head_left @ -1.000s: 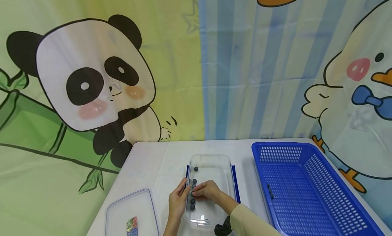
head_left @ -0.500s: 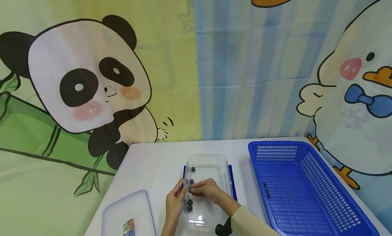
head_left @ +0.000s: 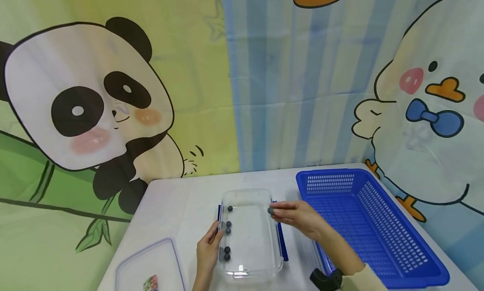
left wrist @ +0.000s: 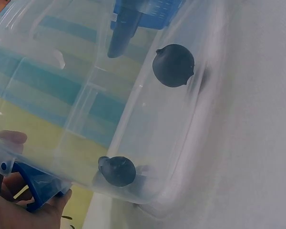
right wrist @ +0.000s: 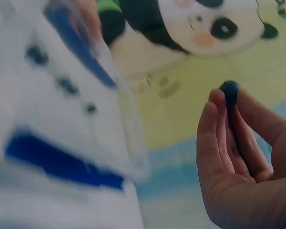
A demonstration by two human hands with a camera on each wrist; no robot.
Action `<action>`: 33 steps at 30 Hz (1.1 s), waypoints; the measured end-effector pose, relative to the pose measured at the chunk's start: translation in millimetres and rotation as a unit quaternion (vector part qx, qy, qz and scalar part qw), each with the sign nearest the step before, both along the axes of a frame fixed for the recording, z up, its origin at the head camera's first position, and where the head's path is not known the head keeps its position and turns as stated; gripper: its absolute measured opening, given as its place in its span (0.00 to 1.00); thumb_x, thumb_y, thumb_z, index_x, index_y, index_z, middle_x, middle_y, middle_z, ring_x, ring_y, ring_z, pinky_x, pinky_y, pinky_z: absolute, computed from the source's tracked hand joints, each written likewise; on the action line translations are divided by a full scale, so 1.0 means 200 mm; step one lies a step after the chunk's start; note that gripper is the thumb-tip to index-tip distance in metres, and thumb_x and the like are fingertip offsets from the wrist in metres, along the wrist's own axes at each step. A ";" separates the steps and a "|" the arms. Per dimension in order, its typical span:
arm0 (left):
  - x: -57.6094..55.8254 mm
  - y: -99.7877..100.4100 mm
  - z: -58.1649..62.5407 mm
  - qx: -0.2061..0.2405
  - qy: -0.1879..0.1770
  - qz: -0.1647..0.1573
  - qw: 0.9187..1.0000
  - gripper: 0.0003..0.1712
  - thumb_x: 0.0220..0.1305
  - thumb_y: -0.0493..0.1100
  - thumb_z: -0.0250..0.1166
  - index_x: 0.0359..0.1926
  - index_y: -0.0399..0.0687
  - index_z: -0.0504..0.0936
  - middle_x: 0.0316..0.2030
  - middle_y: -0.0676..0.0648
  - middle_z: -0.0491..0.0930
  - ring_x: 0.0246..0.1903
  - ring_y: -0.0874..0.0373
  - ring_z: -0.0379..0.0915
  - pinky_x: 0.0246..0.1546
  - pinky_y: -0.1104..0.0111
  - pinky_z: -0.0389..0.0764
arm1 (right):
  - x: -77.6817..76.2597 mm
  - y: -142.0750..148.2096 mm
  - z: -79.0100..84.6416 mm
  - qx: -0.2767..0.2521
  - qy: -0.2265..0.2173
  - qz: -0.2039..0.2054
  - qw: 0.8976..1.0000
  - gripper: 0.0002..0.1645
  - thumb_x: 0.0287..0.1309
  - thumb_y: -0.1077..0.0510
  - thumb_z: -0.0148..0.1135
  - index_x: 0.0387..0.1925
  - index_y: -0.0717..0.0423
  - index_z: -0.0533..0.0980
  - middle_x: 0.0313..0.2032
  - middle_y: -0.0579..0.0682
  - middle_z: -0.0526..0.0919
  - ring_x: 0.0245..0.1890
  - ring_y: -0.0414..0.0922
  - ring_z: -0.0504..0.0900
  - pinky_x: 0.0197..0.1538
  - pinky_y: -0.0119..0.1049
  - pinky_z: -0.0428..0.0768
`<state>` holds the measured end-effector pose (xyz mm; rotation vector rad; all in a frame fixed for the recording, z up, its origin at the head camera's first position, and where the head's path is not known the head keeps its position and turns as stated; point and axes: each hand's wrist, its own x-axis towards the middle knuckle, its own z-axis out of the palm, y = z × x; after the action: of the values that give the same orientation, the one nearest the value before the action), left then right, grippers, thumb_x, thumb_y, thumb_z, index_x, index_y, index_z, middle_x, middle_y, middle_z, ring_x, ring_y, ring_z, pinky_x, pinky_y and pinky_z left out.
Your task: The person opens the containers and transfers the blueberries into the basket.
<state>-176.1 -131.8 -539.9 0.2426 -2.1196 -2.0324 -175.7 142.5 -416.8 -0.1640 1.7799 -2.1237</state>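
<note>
A clear plastic container (head_left: pixel 251 240) with blue side latches sits mid-table, several blueberries (head_left: pixel 228 231) lined along its left side. My left hand (head_left: pixel 206 255) grips that side; the left wrist view shows its fingers around a blue latch (left wrist: pixel 40 186). Two blueberries show large through the clear wall there, one of them the upper blueberry (left wrist: pixel 174 66). My right hand (head_left: pixel 300 217) pinches a single blueberry (right wrist: pixel 230 90) between thumb and fingertips, above the container's right edge. In the right wrist view the container is blurred.
Right of the container stands a blue perforated basket (head_left: pixel 332 172), partly behind my right forearm. A clear lid (head_left: pixel 177 261) with a colourful label lies at the front left. A printed curtain (head_left: pixel 264 114) hangs behind the white table.
My right hand has picked a blueberry from the row and carried it up and right, leaving a gap there. My left hand still holds the container. The head view has turned right.
</note>
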 end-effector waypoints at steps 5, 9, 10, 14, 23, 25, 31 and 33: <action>-0.01 0.00 -0.01 0.001 0.001 0.000 1.000 0.23 0.61 0.38 0.62 0.57 0.36 0.72 0.59 0.41 0.69 0.59 0.49 0.63 0.54 0.76 0.67 | 0.02 0.42 0.07 0.081 0.010 -0.025 0.996 0.24 0.58 0.61 0.60 0.53 0.71 0.71 0.46 0.58 0.80 0.47 0.51 0.79 0.53 0.41 0.77; -0.01 0.00 -0.01 0.005 0.008 0.000 1.000 0.23 0.61 0.37 0.62 0.57 0.35 0.72 0.59 0.40 0.68 0.59 0.49 0.63 0.55 0.76 0.67 | 0.01 0.68 0.02 0.131 0.010 -0.025 0.991 0.23 0.60 0.61 0.58 0.54 0.71 0.71 0.47 0.57 0.80 0.47 0.50 0.80 0.52 0.41 0.78; -0.01 0.00 -0.01 0.003 0.008 0.002 1.000 0.23 0.61 0.37 0.62 0.57 0.35 0.72 0.59 0.40 0.69 0.59 0.48 0.63 0.55 0.75 0.67 | 0.00 0.73 -0.01 0.140 0.008 -0.021 0.990 0.23 0.60 0.61 0.58 0.54 0.72 0.70 0.47 0.57 0.80 0.47 0.49 0.80 0.52 0.41 0.78; -0.01 0.00 -0.01 -0.006 -0.004 0.005 1.000 0.23 0.61 0.38 0.62 0.57 0.36 0.72 0.59 0.41 0.69 0.59 0.49 0.64 0.55 0.75 0.67 | -0.04 0.85 -0.12 0.173 -0.001 0.003 0.985 0.25 0.61 0.62 0.57 0.55 0.75 0.68 0.48 0.59 0.79 0.47 0.50 0.79 0.53 0.45 0.77; 0.00 -0.02 -0.01 -0.007 -0.028 0.001 1.000 0.25 0.61 0.40 0.62 0.58 0.36 0.71 0.59 0.42 0.69 0.60 0.50 0.63 0.55 0.74 0.67 | -0.13 0.92 -0.35 0.211 -0.028 0.034 0.977 0.19 0.60 0.64 0.57 0.49 0.75 0.73 0.43 0.59 0.81 0.45 0.53 0.80 0.51 0.47 0.78; 0.00 -0.02 -0.01 -0.006 -0.030 0.001 1.000 0.25 0.61 0.40 0.62 0.58 0.36 0.71 0.59 0.42 0.68 0.60 0.50 0.63 0.55 0.73 0.67 | -0.13 0.91 -0.38 0.232 -0.039 0.029 0.971 0.17 0.59 0.65 0.58 0.47 0.74 0.75 0.42 0.59 0.82 0.43 0.52 0.81 0.49 0.45 0.80; -0.01 -0.01 0.00 -0.001 -0.025 -0.004 1.000 0.25 0.61 0.40 0.62 0.58 0.36 0.71 0.60 0.41 0.68 0.60 0.49 0.63 0.55 0.74 0.67 | -0.13 0.91 -0.43 0.260 -0.070 0.015 0.963 0.15 0.58 0.67 0.58 0.45 0.74 0.75 0.39 0.60 0.82 0.39 0.50 0.82 0.45 0.44 0.82; -0.01 -0.01 0.00 -0.001 -0.023 -0.006 1.000 0.25 0.62 0.39 0.62 0.58 0.36 0.71 0.60 0.41 0.68 0.60 0.50 0.63 0.55 0.75 0.66 | -0.14 0.91 -0.45 0.262 -0.080 0.010 0.962 0.15 0.57 0.67 0.58 0.45 0.74 0.76 0.38 0.60 0.83 0.38 0.49 0.82 0.44 0.44 0.82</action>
<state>-177.6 -133.5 -540.1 0.2812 -2.1551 -2.0504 -203.0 325.0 -505.9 0.1247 2.1484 -1.5289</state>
